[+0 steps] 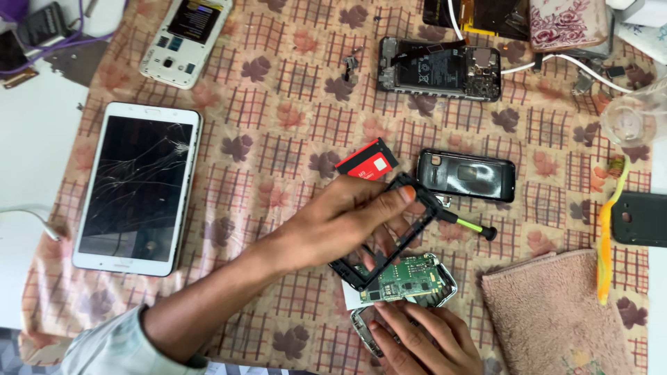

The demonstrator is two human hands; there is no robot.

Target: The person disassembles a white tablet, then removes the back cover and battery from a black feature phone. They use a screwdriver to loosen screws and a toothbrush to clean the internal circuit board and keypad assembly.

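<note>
The checked cloth (292,111) covers the bench and serves as landmark. At its left edge lies a white tablet (137,186) with a cracked screen; at its top edge, a white phone (184,40) with its back off and an opened black phone (439,68); at its lower right corner, a pink towel (549,312).

Near the cloth's lower centre, the left hand (340,223) is closed around a black phone frame (389,232), lifted and tilted, its lower end close over the green circuit board (405,278). The right hand (420,340) presses fingers on the silver phone body (410,295) that carries the board, holding it flat; the grip is not fully visible.

Risks, as judged: the frame's lower edge could snag the board and strain it. A green-handled screwdriver (469,226) lies just right of the frame, beside a black rear cover (465,175); the frame could knock it off the cloth. A red battery (368,161) lies just above the left hand.
</note>
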